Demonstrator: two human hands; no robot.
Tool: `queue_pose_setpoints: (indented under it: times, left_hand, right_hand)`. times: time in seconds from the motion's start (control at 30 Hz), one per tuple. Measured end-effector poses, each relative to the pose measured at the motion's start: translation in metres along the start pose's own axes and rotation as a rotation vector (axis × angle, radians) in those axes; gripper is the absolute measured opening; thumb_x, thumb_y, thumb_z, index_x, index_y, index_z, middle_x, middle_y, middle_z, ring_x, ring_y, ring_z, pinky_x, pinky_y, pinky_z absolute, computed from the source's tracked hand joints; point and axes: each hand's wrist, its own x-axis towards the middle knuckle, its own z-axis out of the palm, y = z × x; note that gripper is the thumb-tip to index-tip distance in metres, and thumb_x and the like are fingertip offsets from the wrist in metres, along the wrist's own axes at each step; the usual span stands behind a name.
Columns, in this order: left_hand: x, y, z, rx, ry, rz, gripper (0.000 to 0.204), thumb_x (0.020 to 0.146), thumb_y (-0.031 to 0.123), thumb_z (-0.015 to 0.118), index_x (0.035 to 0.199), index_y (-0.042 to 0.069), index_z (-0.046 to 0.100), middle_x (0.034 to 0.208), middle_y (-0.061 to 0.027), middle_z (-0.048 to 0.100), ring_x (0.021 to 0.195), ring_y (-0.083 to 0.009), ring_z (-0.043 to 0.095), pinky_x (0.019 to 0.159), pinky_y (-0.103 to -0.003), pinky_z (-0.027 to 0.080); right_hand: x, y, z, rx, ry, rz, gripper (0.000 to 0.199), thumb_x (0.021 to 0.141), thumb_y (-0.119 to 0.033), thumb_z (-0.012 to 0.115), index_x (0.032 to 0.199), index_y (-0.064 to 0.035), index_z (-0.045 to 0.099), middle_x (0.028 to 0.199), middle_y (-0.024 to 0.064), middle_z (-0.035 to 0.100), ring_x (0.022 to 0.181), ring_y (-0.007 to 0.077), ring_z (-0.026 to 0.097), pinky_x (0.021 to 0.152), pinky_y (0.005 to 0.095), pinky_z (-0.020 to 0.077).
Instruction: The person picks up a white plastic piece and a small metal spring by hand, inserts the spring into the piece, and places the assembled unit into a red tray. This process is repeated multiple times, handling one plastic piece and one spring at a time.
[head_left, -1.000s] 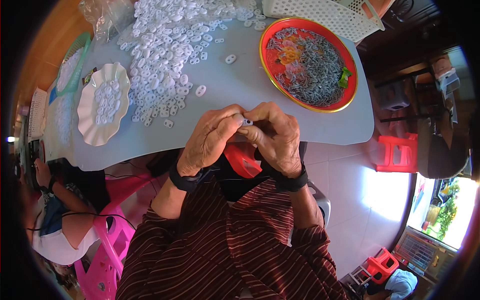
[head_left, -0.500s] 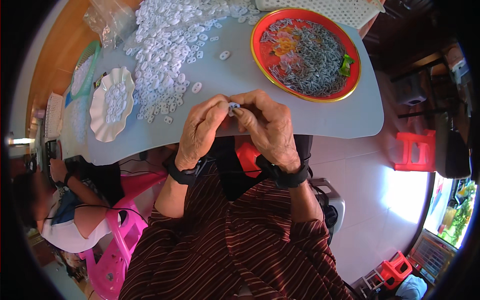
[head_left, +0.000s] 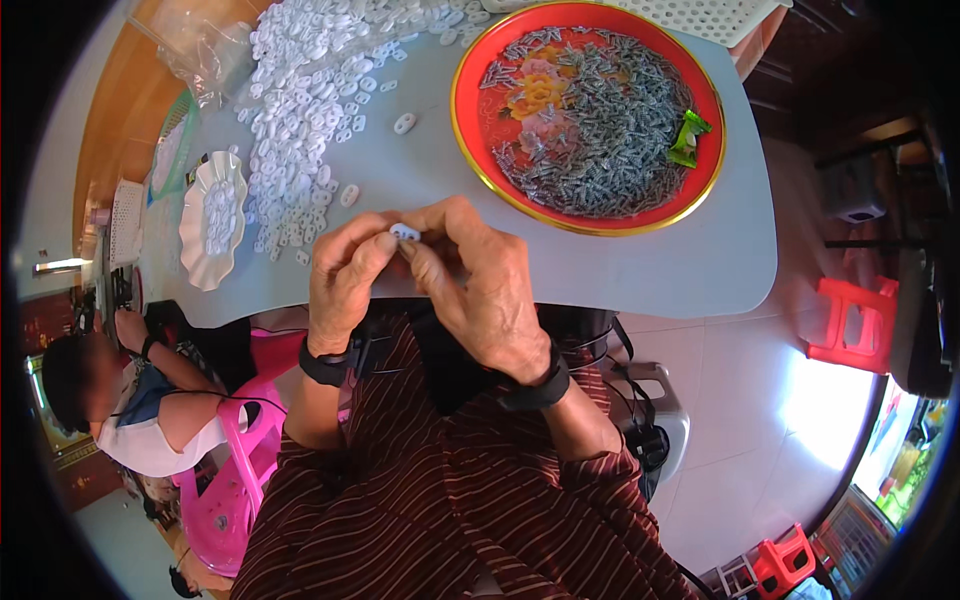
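Fingers (head_left: 374,256) of our left hand (head_left: 342,285) and right hand (head_left: 487,295) are clamped on one white piece (head_left: 404,231), over the near side of the table (head_left: 660,275), left of the red tray (head_left: 500,115). We should grip its edges lightly, steady both hands and keep its face in view.

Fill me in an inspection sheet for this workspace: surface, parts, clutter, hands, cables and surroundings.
Surface: grey table, curved front edge.
Parts: white piece at the fingertips; heap of similar pieces; more on a wavy-rimmed plate; small grey parts in a red tray.
Clutter: clear bag beside the heap; green wrapper in the tray.
Hands: left hand and right hand both pinch the piece.
Cables: dark cable near the pink chair.
Surroundings: seated person at left; red stool at right.
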Motion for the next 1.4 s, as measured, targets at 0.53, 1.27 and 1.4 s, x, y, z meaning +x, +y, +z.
queue_pose_setpoints:
  times: [0.53,1.27,1.4]
  left_hand:
    - [0.001,0.002,0.000,-0.118,0.007,-0.088,0.022,0.093,0.018,0.057,0.089,-0.003,0.064,0.074,0.0008,0.058,0.062,-0.0060,0.046,0.056,-0.021,0.037]
    - [-0.004,-0.017,0.002,-0.219,-0.047,0.089,0.011,0.091,0.005,0.053,0.086,-0.004,0.056,0.074,-0.0053,0.055,0.060,-0.0110,0.048,0.055,-0.025,0.039]
    - [-0.001,-0.012,0.005,-0.242,-0.062,0.147,0.009,0.090,0.005,0.054,0.087,-0.004,0.055,0.074,-0.0084,0.055,0.059,-0.0135,0.048,0.055,-0.026,0.039]
  right_hand:
    - [0.000,-0.007,0.004,-0.179,0.050,-0.047,0.016,0.083,0.004,0.063,0.098,0.0007,0.057,0.077,0.0098,0.063,0.063,0.0147,0.060,0.058,0.0265,0.0475]
    - [0.100,-0.077,-0.050,-0.497,-0.033,-0.002,0.013,0.087,-0.001,0.054,0.098,0.0011,0.059,0.072,0.0050,0.061,0.057,0.0073,0.055,0.049,0.0222,0.0435]
    - [0.170,-0.100,-0.091,-0.570,0.221,-0.081,0.020,0.088,-0.009,0.057,0.100,0.0062,0.059,0.075,0.0104,0.064,0.057,0.0099,0.056,0.049,0.0225,0.0454]
